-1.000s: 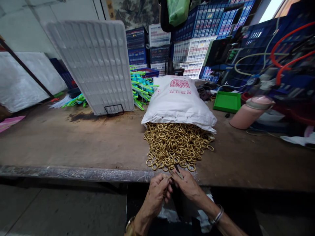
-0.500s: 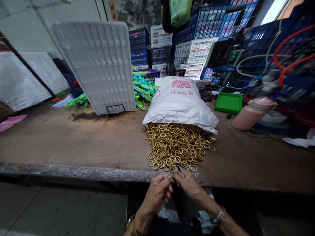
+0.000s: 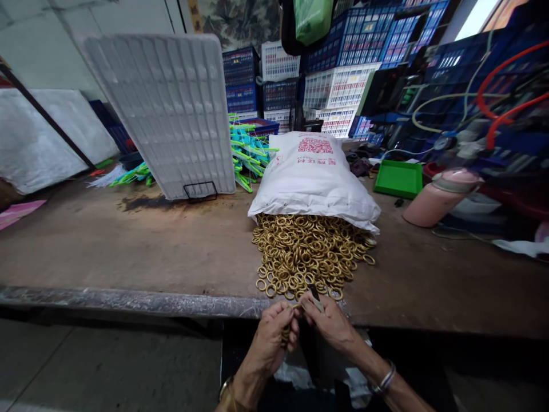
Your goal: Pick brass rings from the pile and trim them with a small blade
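Observation:
Just in front of the table edge, my left hand (image 3: 270, 335) is closed around several gold-coloured rings (image 3: 285, 336), partly hidden by its fingers. One more ring (image 3: 296, 306) shows between the fingertips of both hands. My right hand (image 3: 329, 325) is closed on a small knife-like tool (image 3: 315, 296), its dark flat end pointing up and away; the exact kind is unclear. Right fingertips meet the ring at the left thumb. Beyond the hands, a heap of gold-coloured rings (image 3: 304, 252) spills from the mouth of a white woven sack (image 3: 309, 177) with red print.
A ribbed white panel (image 3: 171, 114) leans upright in a black wire stand (image 3: 200, 191) on the table (image 3: 107, 246). Green and blue plastic pieces (image 3: 249, 151) lie behind it. To the right are a green tray (image 3: 398, 178) and a pink bottle (image 3: 441, 197). Stacked crates (image 3: 330, 88) stand behind.
Both hands stay close together at the table edge. The left fingers have shifted slightly, and the rings in that hand show more now. The tool has tilted and risen a little.

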{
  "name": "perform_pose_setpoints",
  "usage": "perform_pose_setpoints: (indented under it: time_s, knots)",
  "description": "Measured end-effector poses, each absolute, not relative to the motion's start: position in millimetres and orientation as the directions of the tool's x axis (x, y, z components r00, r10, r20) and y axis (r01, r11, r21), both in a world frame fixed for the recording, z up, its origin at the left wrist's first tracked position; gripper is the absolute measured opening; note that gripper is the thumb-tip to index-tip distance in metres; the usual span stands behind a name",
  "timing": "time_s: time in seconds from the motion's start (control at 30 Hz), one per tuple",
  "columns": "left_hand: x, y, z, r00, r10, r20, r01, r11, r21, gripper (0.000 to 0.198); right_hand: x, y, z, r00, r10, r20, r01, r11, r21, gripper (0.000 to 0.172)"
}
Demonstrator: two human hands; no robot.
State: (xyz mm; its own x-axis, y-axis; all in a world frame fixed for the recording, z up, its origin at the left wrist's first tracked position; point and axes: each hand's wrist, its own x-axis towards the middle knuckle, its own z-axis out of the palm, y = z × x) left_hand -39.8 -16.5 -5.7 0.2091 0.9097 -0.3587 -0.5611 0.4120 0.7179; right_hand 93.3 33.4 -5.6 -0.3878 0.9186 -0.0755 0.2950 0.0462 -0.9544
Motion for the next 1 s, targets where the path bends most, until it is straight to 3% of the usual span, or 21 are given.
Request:
perform_pose_setpoints:
  time_s: [0.37,1.0]
  knots:
    - [-41.9,-11.6,0.4,0.194,0.91,-0.365,-0.653,0.398,0.645,0.028,85.5,26.5,-10.0,-0.484,0.869,-0.103,0.215,0.004,-0.976,0.033]
    - [-39.5,-14.8,2.8,0.181,0.911,-0.371,-0.602,0.401,0.69,0.031,86.9,25.2,-16.2,-0.406,0.908,-0.105,0.398,0.072,-0.914,0.034]
